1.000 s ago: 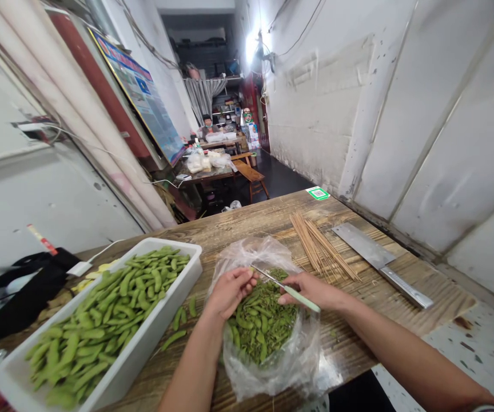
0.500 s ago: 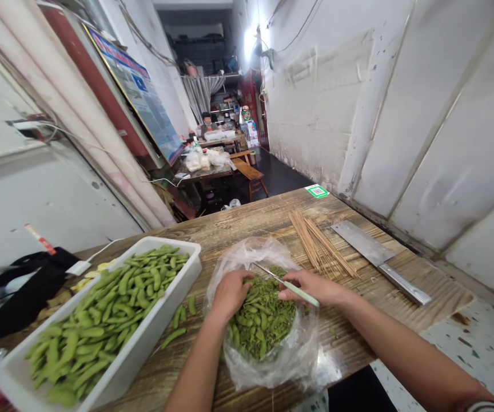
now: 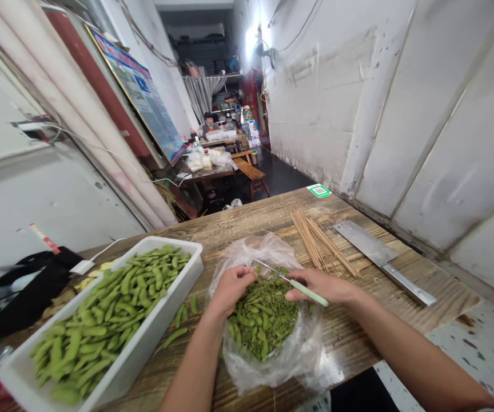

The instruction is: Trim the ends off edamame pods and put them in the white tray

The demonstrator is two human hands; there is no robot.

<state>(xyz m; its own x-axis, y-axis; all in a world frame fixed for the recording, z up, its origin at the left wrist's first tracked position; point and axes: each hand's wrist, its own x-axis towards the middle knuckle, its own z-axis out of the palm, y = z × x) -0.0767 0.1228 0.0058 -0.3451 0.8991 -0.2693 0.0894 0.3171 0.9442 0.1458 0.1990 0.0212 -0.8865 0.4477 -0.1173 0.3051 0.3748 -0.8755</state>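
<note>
Bagged pods (image 3: pixel 255 323): lying in a heap at lower centre of the frame, mixed with trimmings, inside a crumpled clear bag (image 3: pixel 273 375) on the wooden worktop (image 3: pixel 238 223).
Left hand (image 3: pixel 230 289): over the bag's left side, its grip narrow, fingertips drawn together; whatever sits between them is too small for me to make out.
Right hand (image 3: pixel 319 284): grip closed around the pale handle of a thin cutting tool (image 3: pixel 311 293), blade slanting toward the upper left; scissors or knife, I can't tell.
Blade work: I'd judge the step to be close work on one small piece near the tip; the next move seems to call for a steady pinch, fingertips clear of the edge.
Since half a second ago: the left fingers were dipped down at the pods; now they're raised and pinched beside the tip. The tool is held much the same.
White tray (image 3: pixel 142 350): lower left, heaped with more pods (image 3: pixel 114 309).
</note>
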